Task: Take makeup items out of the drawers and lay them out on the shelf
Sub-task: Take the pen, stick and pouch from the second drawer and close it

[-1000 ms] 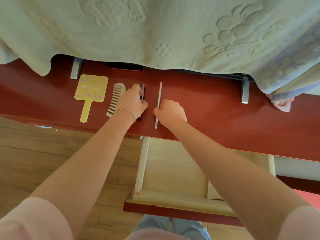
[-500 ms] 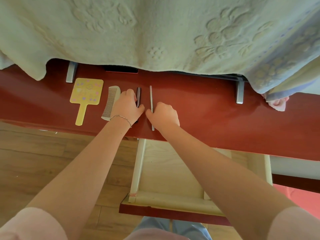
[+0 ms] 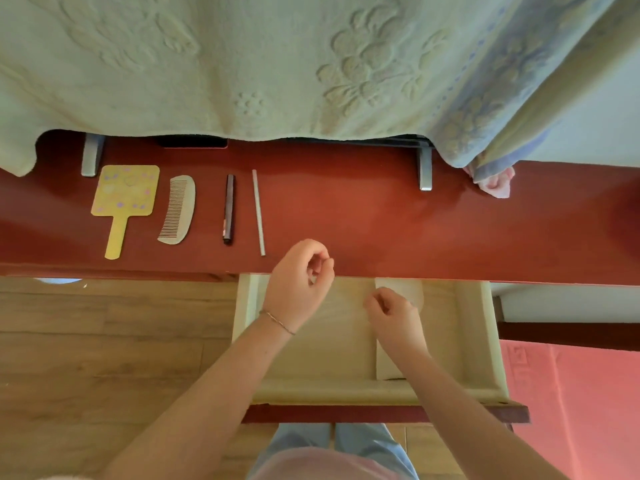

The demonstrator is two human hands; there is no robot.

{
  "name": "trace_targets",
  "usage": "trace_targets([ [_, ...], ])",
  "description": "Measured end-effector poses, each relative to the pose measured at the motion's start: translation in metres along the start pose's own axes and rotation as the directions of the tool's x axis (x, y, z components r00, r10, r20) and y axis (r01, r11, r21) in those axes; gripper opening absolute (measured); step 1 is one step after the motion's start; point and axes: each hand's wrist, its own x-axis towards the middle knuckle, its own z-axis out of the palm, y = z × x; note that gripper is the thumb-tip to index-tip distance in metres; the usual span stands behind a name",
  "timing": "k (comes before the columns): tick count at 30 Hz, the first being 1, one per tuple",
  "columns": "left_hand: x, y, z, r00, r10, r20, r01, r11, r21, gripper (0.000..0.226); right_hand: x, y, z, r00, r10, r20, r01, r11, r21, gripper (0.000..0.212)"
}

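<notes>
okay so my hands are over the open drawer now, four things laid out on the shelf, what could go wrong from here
The thin stick ends close to the shelf front edge, right by your left hand; a brush could knock it off. The pen beside it looks round and might roll. The drawer is pulled far out and could catch your legs.

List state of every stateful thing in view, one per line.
drawer: pulled open
pale flat item in drawer: lying flat, partly under right hand
hand mirror: flat on shelf
comb: flat on shelf
dark pencil: flat on shelf
pale stick: flat on shelf
left hand: loosely curled, empty
right hand: loosely curled over drawer, holds nothing visible
</notes>
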Motion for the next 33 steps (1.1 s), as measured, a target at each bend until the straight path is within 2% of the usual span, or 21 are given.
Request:
trace_targets([
  [2,-0.018,0.007,0.023,0.993,0.024,0.113,-0.015,0.997,-0.08,0.007,-0.001,0.027,-0.01,0.993,0.112,-0.02,-0.113,0.992,-0.059,0.023],
  [4,-0.03,0.007,0.049,0.959,-0.057,0.277,0.076,0.995,-0.06,0.008,0.002,0.05,-0.017,0.973,0.233,0.002,-0.23,0.963,-0.137,0.016],
  [6,-0.039,0.003,0.072,0.878,-0.21,0.429,0.225,0.974,0.015,0.009,0.006,0.068,-0.021,0.947,0.32,-0.001,-0.314,0.93,-0.188,0.016],
  [8,-0.045,-0.005,0.09,0.756,-0.373,0.538,0.384,0.918,0.097,0.021,0.011,0.081,-0.023,0.937,0.348,-0.034,-0.348,0.921,-0.177,0.025],
  [10,-0.048,-0.011,0.104,0.624,-0.496,0.603,0.519,0.841,0.155,0.031,0.015,0.087,-0.025,0.931,0.361,-0.055,-0.365,0.92,-0.144,0.035],
  [11,-0.05,-0.015,0.111,0.576,-0.533,0.62,0.568,0.806,0.166,0.027,0.018,0.089,-0.026,0.927,0.372,-0.052,-0.376,0.918,-0.123,0.04],
  [12,-0.052,-0.016,0.116,0.544,-0.559,0.626,0.609,0.776,0.164,0.018,0.019,0.09,-0.027,0.92,0.389,-0.04,-0.391,0.915,-0.1,0.042],
  [15,-0.054,-0.019,0.13,0.488,-0.647,0.586,0.737,0.665,0.121,0.013,0.023,0.092,-0.029,0.894,0.447,0.011,-0.447,0.894,-0.023,0.039],
  [17,-0.055,-0.019,0.135,0.475,-0.681,0.557,0.776,0.623,0.101,0.016,0.025,0.094,-0.032,0.885,0.465,0.032,-0.466,0.884,0.027,0.036],
  [22,-0.054,-0.008,0.141,0.481,-0.637,0.603,0.736,0.667,0.117,0.032,0.028,0.102,-0.04,0.891,0.45,0.055,-0.453,0.89,0.059,0.036],
  [28,-0.053,-0.005,0.135,0.57,-0.649,0.504,0.694,0.708,0.127,0.024,0.025,0.102,-0.041,0.909,0.413,0.053,-0.417,0.903,0.105,0.025],
  [31,-0.053,-0.006,0.124,0.562,-0.644,0.519,0.703,0.702,0.11,0.01,0.023,0.1,-0.042,0.905,0.413,0.101,-0.424,0.895,0.141,0.016],
  [33,-0.052,-0.005,0.112,0.555,-0.619,0.556,0.718,0.694,0.056,0.009,0.02,0.097,-0.046,0.892,0.413,0.183,-0.446,0.869,0.215,0.009],
])
